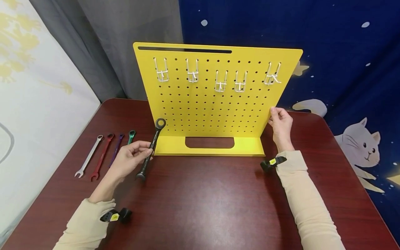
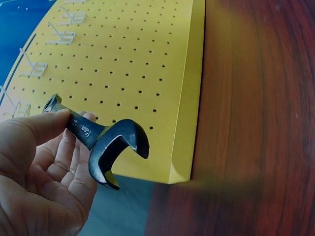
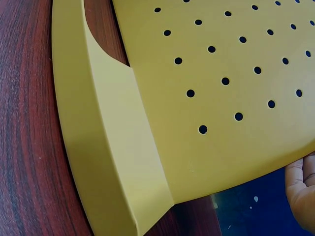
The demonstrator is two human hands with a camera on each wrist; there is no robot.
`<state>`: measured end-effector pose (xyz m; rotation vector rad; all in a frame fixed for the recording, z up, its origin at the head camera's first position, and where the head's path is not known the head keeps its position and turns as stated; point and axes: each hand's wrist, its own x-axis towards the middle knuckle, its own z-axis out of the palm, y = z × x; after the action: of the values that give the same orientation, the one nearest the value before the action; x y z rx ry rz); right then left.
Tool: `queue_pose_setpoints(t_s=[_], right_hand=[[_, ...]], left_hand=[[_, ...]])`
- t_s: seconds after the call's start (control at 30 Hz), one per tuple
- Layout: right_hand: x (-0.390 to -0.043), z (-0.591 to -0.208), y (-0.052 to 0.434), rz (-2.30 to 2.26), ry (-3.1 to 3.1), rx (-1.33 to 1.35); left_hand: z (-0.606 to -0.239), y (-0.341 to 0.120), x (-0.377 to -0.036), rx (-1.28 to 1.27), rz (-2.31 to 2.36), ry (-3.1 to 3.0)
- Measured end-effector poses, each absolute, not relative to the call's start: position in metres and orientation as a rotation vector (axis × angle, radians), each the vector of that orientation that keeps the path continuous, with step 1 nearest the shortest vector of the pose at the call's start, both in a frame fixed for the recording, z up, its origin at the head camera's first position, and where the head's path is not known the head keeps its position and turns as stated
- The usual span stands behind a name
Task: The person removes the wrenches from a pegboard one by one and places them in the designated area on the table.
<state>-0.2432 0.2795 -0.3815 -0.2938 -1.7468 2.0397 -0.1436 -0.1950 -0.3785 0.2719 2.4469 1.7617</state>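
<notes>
**Black wrench in the left hand, right hand on the pegboard edge**

The left hand grasps the black wrench around the middle of its shaft, thumb on top, fingers curled beneath. Its ring end rises beyond the fingertips, overlapping the lower left corner of the yellow pegboard; its open end juts out below the palm. The right hand grips the pegboard's right edge. Four more wrenches lie on the table, just outside the left hand.

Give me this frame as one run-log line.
left hand: grips black wrench | right hand: holds yellow pegboard edge | four wrenches on table | hooks: bare
</notes>
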Motion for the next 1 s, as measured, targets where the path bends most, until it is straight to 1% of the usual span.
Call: queue_pose_setpoints(t_s=[0.63, 1.0], right_hand=[[-0.241, -0.380, 0.279, 2.024, -1.790, -0.331], [-0.242, -0.380, 0.279, 2.050, -1.760, -0.319]], left_hand=[[-0.377, -0.229, -0.140, 0.131, 1.676, 2.659], [-0.379, -0.251, -0.143, 0.114, 1.703, 2.686]])
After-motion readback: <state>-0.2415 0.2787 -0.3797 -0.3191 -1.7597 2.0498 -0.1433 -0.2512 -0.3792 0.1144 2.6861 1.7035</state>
